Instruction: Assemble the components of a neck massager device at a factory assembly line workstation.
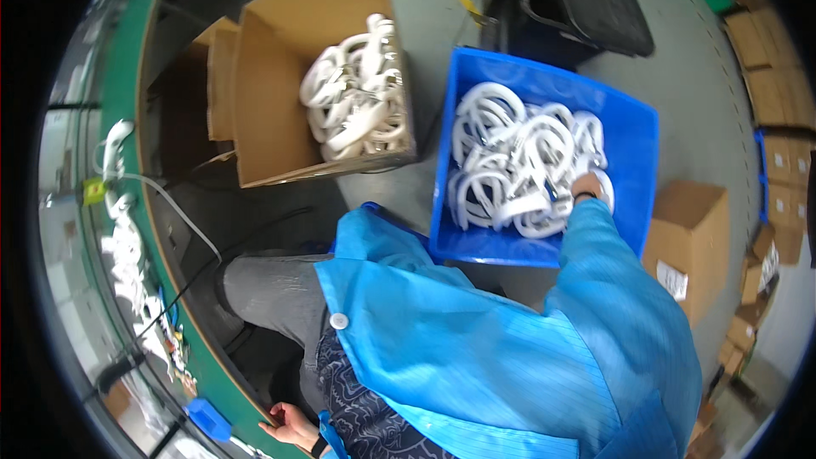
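Note:
My right hand (586, 185) reaches down into a blue plastic bin (544, 252), onto a pile of curved white plastic parts (544, 149). Beside that hand, touching it, lies a white ring-like part (605, 191); the fingers are mostly hidden, so a grip cannot be made out. My left hand (293, 427) rests at the edge of the green workbench (204, 331), low in the picture. Its fingers are apart and nothing is in them.
An open cardboard box (280, 102) with similar white parts stands left of the bin. Behind is a black lidded container (586, 0). A closed carton (693, 242) sits right of the bin. White parts (127, 246), a cable (174, 204) and a blue object (208, 419) lie on the bench.

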The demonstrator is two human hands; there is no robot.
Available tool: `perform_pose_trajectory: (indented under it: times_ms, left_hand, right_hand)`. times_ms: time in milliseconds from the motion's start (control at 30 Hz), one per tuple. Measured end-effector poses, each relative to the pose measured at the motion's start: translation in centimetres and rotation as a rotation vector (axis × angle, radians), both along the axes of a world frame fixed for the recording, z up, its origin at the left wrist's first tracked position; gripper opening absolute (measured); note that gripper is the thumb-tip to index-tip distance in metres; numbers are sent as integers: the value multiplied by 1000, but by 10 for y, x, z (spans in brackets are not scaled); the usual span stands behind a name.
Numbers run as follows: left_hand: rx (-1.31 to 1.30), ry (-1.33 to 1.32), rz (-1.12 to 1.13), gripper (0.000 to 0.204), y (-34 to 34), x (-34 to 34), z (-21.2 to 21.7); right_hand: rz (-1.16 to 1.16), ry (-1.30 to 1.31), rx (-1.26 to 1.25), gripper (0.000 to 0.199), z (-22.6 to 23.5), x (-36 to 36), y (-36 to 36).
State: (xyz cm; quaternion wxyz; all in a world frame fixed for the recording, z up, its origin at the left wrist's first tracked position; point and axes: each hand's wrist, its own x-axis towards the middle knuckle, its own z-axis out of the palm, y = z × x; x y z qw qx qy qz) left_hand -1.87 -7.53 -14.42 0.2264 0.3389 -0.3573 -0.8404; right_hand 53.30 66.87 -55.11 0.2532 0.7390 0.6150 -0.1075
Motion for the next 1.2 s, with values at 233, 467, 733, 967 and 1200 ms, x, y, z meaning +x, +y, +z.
perform_pose_trajectory:
  times_ms: [233, 467, 733, 967, 1200]
  left_hand:
    - [-33, 64, -81, 30, 13, 18, 1]
    - [-106, 58, -41, 31, 33, 28, 10]
    - [-297, 26, -28, 36, 86, 27, 19]
    - [-280, -24, 98, 44, 109, 16, 25]
    - [-246, -1, -120, 55, 89, 28, 20]
  right_hand:
    - [-162, 164, 115, 47, -11, -50, 50]
    - [188, 1316, 847, 29, 277, -387, 54]
    - [1093, 1079, -97, 29, 247, -695, 11]
    - [1275, 314, -150, 41, 130, -772, -27]
    - [1344, 109, -39, 37, 97, -793, -37]
